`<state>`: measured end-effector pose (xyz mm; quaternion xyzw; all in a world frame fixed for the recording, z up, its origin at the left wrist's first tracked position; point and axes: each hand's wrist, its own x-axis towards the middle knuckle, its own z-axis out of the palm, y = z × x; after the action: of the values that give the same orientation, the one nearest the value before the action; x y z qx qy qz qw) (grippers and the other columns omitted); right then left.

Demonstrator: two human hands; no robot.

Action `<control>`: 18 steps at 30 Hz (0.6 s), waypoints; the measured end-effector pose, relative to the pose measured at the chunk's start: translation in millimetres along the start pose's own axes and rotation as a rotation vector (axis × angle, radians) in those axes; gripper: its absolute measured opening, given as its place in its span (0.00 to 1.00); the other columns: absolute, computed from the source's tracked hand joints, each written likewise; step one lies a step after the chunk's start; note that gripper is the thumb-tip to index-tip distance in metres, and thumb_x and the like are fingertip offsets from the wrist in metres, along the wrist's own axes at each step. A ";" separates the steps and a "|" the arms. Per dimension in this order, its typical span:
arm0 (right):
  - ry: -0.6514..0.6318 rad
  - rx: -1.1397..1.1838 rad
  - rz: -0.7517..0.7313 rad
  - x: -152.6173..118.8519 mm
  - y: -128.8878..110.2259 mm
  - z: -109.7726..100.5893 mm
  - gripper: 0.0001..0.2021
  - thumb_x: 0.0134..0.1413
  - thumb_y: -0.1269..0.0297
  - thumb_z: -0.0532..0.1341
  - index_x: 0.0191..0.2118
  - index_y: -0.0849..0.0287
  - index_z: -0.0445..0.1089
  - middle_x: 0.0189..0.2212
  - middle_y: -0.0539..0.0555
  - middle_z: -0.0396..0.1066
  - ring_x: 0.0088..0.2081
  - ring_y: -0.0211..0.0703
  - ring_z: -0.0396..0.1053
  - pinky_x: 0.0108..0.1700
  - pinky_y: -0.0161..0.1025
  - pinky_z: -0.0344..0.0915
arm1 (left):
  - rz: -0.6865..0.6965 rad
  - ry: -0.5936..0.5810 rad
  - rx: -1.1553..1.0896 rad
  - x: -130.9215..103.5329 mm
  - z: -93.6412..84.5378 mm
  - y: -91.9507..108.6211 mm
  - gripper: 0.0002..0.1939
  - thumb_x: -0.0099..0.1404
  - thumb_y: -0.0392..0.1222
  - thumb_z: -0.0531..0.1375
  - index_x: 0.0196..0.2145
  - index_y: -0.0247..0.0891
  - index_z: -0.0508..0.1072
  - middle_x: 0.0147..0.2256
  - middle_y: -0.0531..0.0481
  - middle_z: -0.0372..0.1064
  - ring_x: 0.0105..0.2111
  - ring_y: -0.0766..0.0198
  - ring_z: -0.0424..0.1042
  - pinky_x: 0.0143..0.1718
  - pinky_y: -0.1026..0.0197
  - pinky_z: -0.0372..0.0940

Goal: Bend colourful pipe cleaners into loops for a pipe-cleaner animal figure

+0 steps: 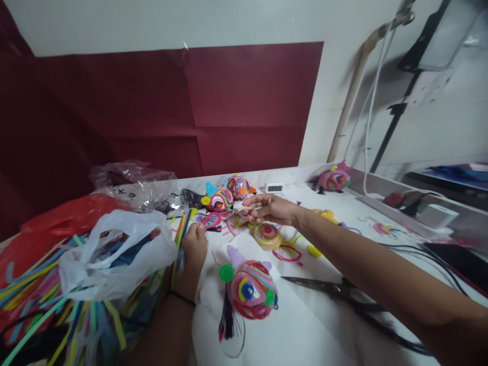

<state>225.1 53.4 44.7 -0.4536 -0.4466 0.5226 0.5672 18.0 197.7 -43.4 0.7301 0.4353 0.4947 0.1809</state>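
My right hand (269,209) reaches over the craft pieces at the back, fingers pinched together; what is between them is too small to make out. Close to its fingertips stand a colourful decorated ball with a blue horn (220,199) and an orange-red patterned ball (239,187). Curled closed, my left hand (195,245) rests beside yellow and blue fuzzy strips (183,229); its contents are hidden. In front lies a pink striped ball ornament (251,290) with an eye, purple horns and a black tassel, on white paper (297,330). A round coiled piece (268,235) sits below my right hand.
Scissors (331,287) lie under my right forearm. At left, a white plastic bag (118,254) and red bag (72,213) cover many coloured strips. Another pink ornament (332,178), a small digital clock (274,188), a phone (457,264) and a power strip (412,216) are farther off.
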 end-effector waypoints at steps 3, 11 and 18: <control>0.024 0.087 0.002 -8.4 3.5 -4.9 0.16 0.42 0.83 0.60 0.39 0.63 0.70 0.28 0.52 0.74 0.31 0.36 0.74 0.30 0.28 0.69 | 0.021 -0.058 -0.021 0.6 -0.4 -0.3 0.11 0.61 0.42 0.51 0.23 0.39 0.67 0.15 0.55 0.60 0.19 0.67 0.62 0.22 0.66 0.54; 0.139 0.187 -0.010 -22.5 -0.1 -14.4 0.16 0.47 0.86 0.51 0.39 0.66 0.69 0.30 0.54 0.74 0.34 0.36 0.74 0.34 0.29 0.71 | 0.029 -0.090 -0.040 2.8 0.2 -1.0 0.11 0.62 0.43 0.49 0.24 0.40 0.65 0.15 0.55 0.59 0.19 0.65 0.63 0.22 0.65 0.56; 0.282 0.050 -0.068 -51.1 -30.0 -35.6 0.09 0.51 0.80 0.55 0.36 0.66 0.71 0.28 0.55 0.74 0.31 0.35 0.73 0.33 0.28 0.70 | 0.053 -0.063 -0.005 4.7 -0.6 2.2 0.12 0.60 0.44 0.50 0.21 0.41 0.64 0.13 0.55 0.60 0.17 0.65 0.62 0.21 0.64 0.56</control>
<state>262.8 -0.6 65.7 -0.4927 -0.3645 0.4453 0.6528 19.1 200.2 -38.9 0.7561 0.4084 0.4774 0.1832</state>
